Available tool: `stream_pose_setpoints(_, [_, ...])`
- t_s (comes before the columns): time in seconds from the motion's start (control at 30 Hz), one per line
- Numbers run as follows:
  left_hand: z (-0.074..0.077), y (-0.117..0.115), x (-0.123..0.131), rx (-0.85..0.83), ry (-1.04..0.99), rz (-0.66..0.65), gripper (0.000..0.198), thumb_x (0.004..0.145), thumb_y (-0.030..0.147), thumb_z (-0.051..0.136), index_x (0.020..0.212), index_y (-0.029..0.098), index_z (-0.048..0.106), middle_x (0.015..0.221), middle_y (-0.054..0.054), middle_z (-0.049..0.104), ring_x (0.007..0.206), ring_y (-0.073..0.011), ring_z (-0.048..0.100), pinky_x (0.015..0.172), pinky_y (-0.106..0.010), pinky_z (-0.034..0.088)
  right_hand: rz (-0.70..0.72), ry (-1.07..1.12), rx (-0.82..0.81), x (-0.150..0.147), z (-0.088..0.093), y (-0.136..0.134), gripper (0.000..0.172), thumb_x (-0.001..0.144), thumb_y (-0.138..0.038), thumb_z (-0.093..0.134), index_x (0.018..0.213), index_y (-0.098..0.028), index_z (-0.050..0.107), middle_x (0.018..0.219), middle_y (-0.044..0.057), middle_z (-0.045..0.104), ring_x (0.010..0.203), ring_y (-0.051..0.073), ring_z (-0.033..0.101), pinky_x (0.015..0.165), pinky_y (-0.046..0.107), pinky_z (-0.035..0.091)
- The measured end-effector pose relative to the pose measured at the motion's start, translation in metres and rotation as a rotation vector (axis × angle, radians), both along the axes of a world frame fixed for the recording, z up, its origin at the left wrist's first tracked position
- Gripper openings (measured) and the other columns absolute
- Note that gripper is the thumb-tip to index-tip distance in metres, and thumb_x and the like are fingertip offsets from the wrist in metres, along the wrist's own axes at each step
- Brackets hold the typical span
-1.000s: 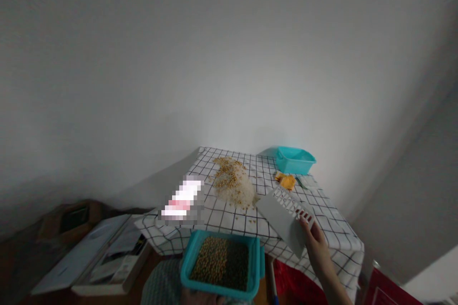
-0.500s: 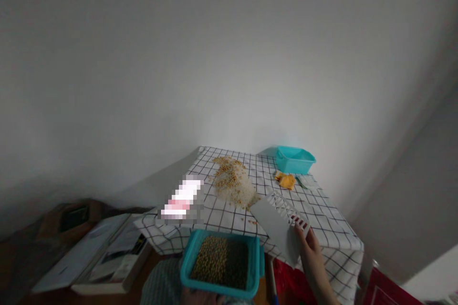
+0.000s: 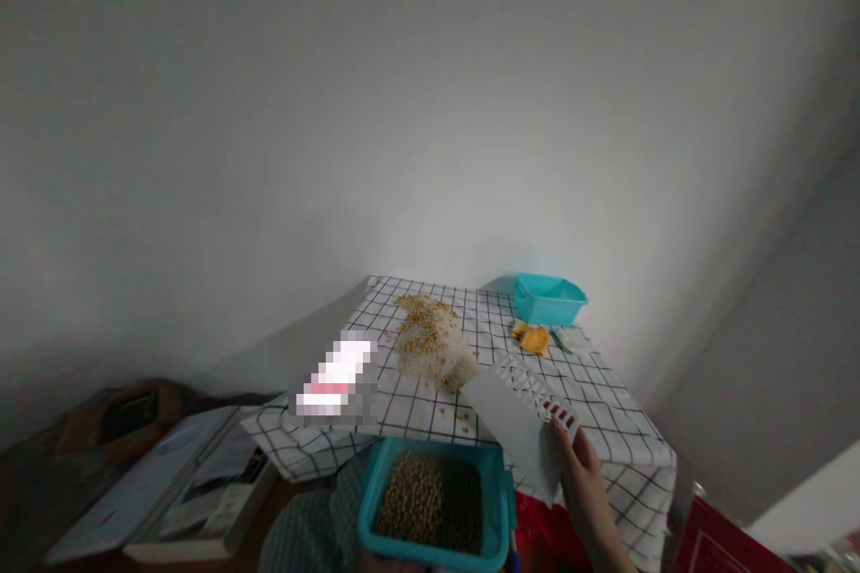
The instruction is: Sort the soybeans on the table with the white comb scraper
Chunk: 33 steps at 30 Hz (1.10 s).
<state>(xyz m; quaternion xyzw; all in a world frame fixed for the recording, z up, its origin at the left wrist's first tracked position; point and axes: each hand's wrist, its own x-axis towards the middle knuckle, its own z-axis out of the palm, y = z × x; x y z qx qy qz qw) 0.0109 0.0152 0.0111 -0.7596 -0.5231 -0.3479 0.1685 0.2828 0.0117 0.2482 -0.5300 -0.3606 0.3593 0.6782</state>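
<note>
My right hand (image 3: 581,470) grips a thin white board (image 3: 514,416) with a row of slots along one long edge. Its far corner touches the near side of a pile of pale grains and yellow kernels (image 3: 430,342) on the table. Below the table's front edge, a teal plastic basket (image 3: 438,548) holds light brown beans (image 3: 413,492) on its left and small dark green beans (image 3: 462,501) on its right. My left hand (image 3: 390,564) supports this basket from underneath; most of it is hidden by the basket and the frame edge.
A checked cloth (image 3: 417,412) covers the table. At its back right stands a second teal basket (image 3: 547,309), with a crumpled yellow cloth (image 3: 534,339) before it. A bright pixelated patch (image 3: 336,376) lies at left. Boxes and papers (image 3: 202,492) sit low on the left.
The teal basket with the beans has shifted slightly right and down. The white board's tip has moved a little left against the pile. The view has turned slightly.
</note>
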Motion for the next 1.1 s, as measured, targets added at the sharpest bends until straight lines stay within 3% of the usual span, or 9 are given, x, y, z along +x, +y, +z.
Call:
stream_pose_setpoints(0.1, [0.019,0.000,-0.003,0.124,0.148,-0.038,0.034,0.059,0.048,0.049,0.087,0.044,0.068,0.091,-0.002,0.071,0.108,-0.0449,0.054,0.065,-0.070,0.034,-0.045,0.010,0.005,0.013,-0.001,0.003,0.052,0.072,-0.055,0.066,0.115,-0.025,0.064,0.109,0.005,0.071,0.099,0.028,0.065,0.076,0.034,0.055])
stream_pose_setpoints(0.17, [0.031,0.000,-0.006,0.320,0.394,-0.069,0.037,0.066,0.049,0.048,0.099,0.044,0.065,0.087,-0.001,0.072,0.103,-0.0411,0.058,0.065,-0.067,0.038,-0.077,0.003,0.015,0.018,-0.003,0.005,0.055,0.071,-0.056,0.066,0.116,-0.024,0.063,0.106,0.005,0.072,0.097,0.029,0.066,0.075,0.034,0.055])
stream_pose_setpoints(0.4, [0.035,-0.005,0.002,0.086,0.160,0.088,0.044,0.063,0.056,0.057,0.106,0.054,0.058,0.111,0.007,0.069,0.119,-0.0341,0.050,0.088,-0.064,0.039,-0.015,-0.036,0.006,0.010,-0.003,0.003,0.058,0.068,-0.060,0.069,0.112,-0.022,0.066,0.107,0.007,0.071,0.102,0.030,0.062,0.081,0.036,0.052])
stream_pose_setpoints(0.53, [0.041,-0.008,0.004,0.063,0.108,0.059,0.046,0.062,0.062,0.057,0.108,0.058,0.054,0.123,0.007,0.062,0.128,-0.0342,0.041,0.094,-0.065,0.034,0.009,-0.072,-0.016,0.004,-0.001,0.003,0.056,0.069,-0.062,0.068,0.105,-0.020,0.068,0.110,0.008,0.070,0.108,0.031,0.059,0.087,0.038,0.049])
stream_pose_setpoints(0.67, [0.047,-0.009,0.005,0.034,0.088,0.076,0.043,0.060,0.068,0.056,0.101,0.056,0.059,0.110,0.006,0.068,0.126,-0.0331,0.043,0.094,-0.062,0.036,0.071,-0.088,-0.046,0.001,0.005,0.003,0.051,0.070,-0.058,0.068,0.107,-0.023,0.068,0.116,0.006,0.068,0.115,0.032,0.055,0.093,0.038,0.046])
stream_pose_setpoints(0.8, [0.046,-0.012,0.007,-0.023,0.064,0.095,0.050,0.048,0.069,0.066,0.095,0.054,0.063,0.099,0.005,0.072,0.116,-0.0351,0.052,0.093,-0.061,0.038,0.179,-0.085,-0.066,0.000,0.010,0.003,0.050,0.073,-0.056,0.067,0.111,-0.024,0.067,0.120,0.006,0.066,0.118,0.032,0.054,0.095,0.040,0.044])
stream_pose_setpoints(1.0, [0.043,-0.016,0.008,-0.119,0.072,0.092,0.043,0.058,0.061,0.066,0.100,0.056,0.059,0.094,0.007,0.072,0.107,-0.0340,0.058,0.088,-0.063,0.040,0.377,-0.106,-0.084,0.006,0.017,0.006,0.042,0.080,-0.050,0.064,0.112,-0.025,0.066,0.114,0.005,0.068,0.108,0.029,0.059,0.090,0.039,0.046])
stream_pose_setpoints(1.1, [0.048,-0.016,0.008,-0.127,0.066,0.073,0.043,0.059,0.060,0.066,0.101,0.056,0.059,0.094,0.006,0.072,0.103,-0.0347,0.060,0.089,-0.066,0.038,0.337,-0.102,-0.072,0.014,0.020,0.016,0.039,0.080,-0.050,0.064,0.111,-0.026,0.066,0.110,0.003,0.070,0.098,0.026,0.063,0.082,0.034,0.049])
